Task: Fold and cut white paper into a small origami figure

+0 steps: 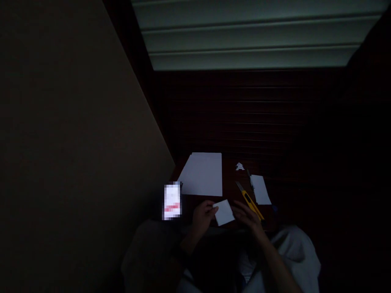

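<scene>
In dim light my left hand (202, 216) pinches the left corner of a small white piece of paper (224, 212) held just above the dark table (229, 171). On the paper's right side is my right hand (247, 215), its fingers curled at the edge; whether they grip it is too dark to tell. A yellow utility knife (249, 200) lies just beyond my right hand.
A large white sheet (203, 173) lies at the table's back left. A smaller slip of paper (260, 189) and a crumpled scrap (240, 166) lie at the right. A lit phone screen (172, 201) stands at the left edge. A wall rises on the left.
</scene>
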### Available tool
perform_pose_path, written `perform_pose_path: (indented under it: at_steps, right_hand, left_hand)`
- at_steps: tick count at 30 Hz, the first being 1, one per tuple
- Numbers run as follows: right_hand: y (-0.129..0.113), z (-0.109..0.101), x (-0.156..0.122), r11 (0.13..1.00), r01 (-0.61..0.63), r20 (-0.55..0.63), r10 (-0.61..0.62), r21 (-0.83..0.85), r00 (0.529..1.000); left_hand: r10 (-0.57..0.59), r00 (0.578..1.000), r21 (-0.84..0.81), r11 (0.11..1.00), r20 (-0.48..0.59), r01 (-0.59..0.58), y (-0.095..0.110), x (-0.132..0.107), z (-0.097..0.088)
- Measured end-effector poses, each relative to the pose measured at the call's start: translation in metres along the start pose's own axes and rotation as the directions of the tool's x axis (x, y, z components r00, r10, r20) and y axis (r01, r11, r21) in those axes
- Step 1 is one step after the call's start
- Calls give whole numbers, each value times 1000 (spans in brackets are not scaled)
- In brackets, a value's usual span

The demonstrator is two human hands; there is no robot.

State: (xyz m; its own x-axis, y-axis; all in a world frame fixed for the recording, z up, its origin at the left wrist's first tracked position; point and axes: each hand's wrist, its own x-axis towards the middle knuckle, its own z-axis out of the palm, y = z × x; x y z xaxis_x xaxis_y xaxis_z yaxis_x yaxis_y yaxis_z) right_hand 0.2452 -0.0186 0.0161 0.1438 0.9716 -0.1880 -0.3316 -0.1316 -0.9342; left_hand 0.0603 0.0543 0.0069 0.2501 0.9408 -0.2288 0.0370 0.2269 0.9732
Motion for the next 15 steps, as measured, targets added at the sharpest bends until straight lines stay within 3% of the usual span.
perform_pose_path:
  at_steps: [5,10,15]
  right_hand:
    - [6,1,1,995,-8,43,12,-96,999]
    - [21,-8,7,986,1,3,-1,-165,1000]
    - [22,-9,9,979,44,-38,-52,-201,998]
  left_hand:
    - [43,977,126,989,210,-70,2,-12,4]
    - [91,972,187,973,219,-133,4,-16,10]
    - [106,978,219,965,179,-145,-6,-12,12]
